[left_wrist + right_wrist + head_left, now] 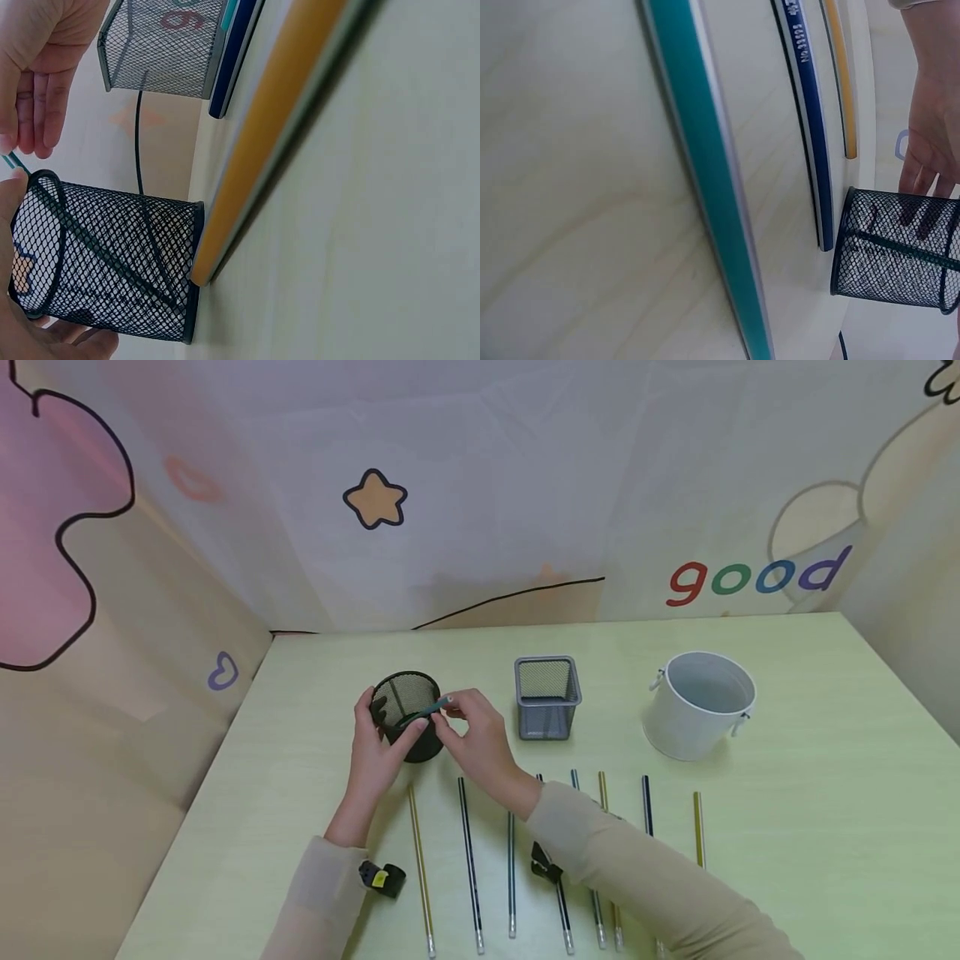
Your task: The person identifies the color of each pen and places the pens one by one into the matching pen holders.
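My left hand [375, 756] grips a black round mesh pen cup [420, 747] by its side, the thumb up at the rim and fingers around the far wall. The cup is tilted a little, its mouth toward me. A teal pencil [431, 708] slants across the mouth; through the mesh in the left wrist view its lower length shows inside the cup [120, 262]. My right hand [480, 739] pinches the pencil's upper end between thumb and fingers, just above the rim.
A grey square mesh holder [547, 718] stands right of the cup, and a white bucket [690, 718] further right. Several pencils lie in a spread row nearer me, among them a yellow pencil [420, 868] and a dark striped pencil [470, 864]. A printed cloth backdrop rises behind the table.
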Tool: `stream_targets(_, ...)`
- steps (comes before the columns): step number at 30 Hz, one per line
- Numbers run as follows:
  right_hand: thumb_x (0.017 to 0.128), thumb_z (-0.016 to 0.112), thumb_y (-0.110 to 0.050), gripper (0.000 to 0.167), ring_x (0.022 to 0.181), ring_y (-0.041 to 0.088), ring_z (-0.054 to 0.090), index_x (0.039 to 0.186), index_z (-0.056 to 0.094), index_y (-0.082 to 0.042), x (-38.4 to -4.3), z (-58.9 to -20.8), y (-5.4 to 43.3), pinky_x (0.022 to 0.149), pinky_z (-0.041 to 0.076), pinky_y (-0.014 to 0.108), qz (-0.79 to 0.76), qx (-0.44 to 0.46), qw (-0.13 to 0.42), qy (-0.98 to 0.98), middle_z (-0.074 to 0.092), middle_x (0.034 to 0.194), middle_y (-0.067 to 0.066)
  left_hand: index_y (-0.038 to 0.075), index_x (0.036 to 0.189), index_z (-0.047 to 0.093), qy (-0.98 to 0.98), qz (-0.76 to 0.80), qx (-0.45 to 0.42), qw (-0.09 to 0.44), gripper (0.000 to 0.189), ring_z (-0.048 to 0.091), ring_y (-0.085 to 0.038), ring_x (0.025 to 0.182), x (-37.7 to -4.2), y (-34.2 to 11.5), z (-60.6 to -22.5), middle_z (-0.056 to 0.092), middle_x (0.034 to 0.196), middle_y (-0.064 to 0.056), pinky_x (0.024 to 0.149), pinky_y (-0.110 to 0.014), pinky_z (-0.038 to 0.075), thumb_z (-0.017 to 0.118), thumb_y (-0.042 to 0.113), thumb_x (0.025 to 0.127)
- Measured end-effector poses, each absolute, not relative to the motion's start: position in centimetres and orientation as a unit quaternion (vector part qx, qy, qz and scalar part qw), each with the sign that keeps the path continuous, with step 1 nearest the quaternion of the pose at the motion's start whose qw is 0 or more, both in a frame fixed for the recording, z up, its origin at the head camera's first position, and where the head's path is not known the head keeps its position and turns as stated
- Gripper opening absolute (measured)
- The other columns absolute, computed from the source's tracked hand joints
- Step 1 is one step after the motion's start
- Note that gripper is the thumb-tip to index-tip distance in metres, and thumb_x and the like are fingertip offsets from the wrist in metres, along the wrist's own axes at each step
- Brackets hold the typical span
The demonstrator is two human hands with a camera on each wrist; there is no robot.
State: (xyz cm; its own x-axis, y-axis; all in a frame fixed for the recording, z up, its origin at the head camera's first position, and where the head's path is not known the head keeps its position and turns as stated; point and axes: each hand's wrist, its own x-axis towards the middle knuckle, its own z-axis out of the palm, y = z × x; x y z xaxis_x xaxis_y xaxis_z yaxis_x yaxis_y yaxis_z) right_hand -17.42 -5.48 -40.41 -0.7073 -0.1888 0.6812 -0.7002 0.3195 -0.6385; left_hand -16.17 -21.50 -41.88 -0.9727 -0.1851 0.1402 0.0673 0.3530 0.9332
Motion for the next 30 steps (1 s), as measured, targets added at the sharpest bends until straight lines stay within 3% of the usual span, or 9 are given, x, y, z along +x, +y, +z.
stream_targets(9,0.08,0.07,0.005,0.017,0.085,0.028,0.064,0.094,0.061,0.006,-17.3,-40.2,-4.5,0.08,0.056,0.028,0.515,0.28,0.257,-0.768,0.062,0.094,0.017,0.004,0.148,0.015,-0.811,-0.572,0.039,0.113,0.086,0.034,-0.031,0.135,-16.1,-21.3,-41.7,0.032,0.146,-0.02,0.113,-0.05,0.027,0.071,0.024,0.086)
stream_targets(21,0.082,0.07,0.0,0.021,0.087,0.03,0.064,0.1,0.061,0.004,-15.9,-39.3,-2.3,0.08,0.056,0.035,0.528,0.213,0.175,-0.803,0.062,0.098,0.019,0.004,0.148,0.014,-0.812,-0.572,0.042,0.109,0.088,0.033,-0.029,0.137,-16.0,-21.5,-41.7,0.03,0.148,-0.019,0.114,-0.048,0.026,0.071,0.027,0.085)
stream_targets(30,0.082,0.069,0.002,0.021,0.087,0.027,0.064,0.102,0.061,0.004,-15.4,-39.5,0.1,0.079,0.056,0.036,0.535,0.184,0.159,-0.809,0.062,0.098,0.017,0.005,0.149,0.014,-0.811,-0.574,0.044,0.103,0.088,0.031,-0.028,0.138,-16.0,-21.5,-41.8,0.029,0.149,-0.018,0.115,-0.046,0.025,0.071,0.028,0.085)
